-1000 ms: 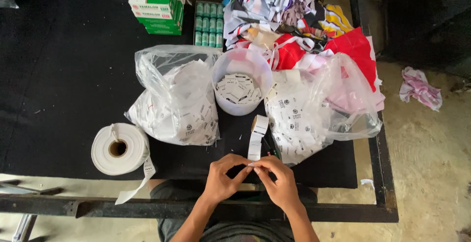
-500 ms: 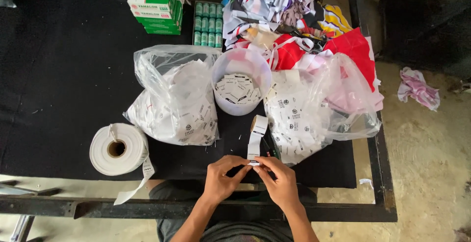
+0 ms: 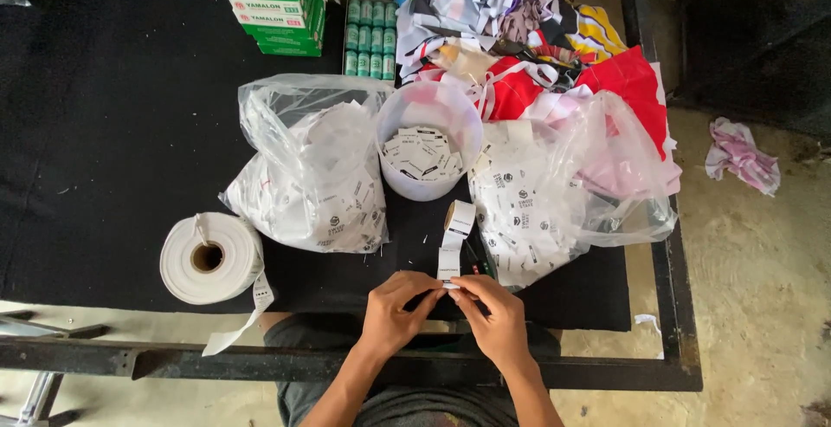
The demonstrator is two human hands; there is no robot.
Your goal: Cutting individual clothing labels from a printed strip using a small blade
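Both hands, the left hand (image 3: 391, 313) and right hand (image 3: 493, 319), pinched the free end of a narrow label strip (image 3: 450, 258) at the counter (image 3: 104, 176) edge, barely shifted from a second before. Beyond lay a white roll (image 3: 210, 258), two clear bags (image 3: 316, 176) of labels, a translucent tub (image 3: 428, 137), then green-and-white boxes (image 3: 279, 3) and fabric scraps (image 3: 519, 20).

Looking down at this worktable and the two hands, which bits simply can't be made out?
Head view only:
- Fingertips of left hand and right hand: curled together over the label strip, hiding its near end.
- Clear bags: crumpled plastic hides most labels inside.
- White tub: only the top layer of labels shows.
- Large white roll: print on its hanging tail is too small.
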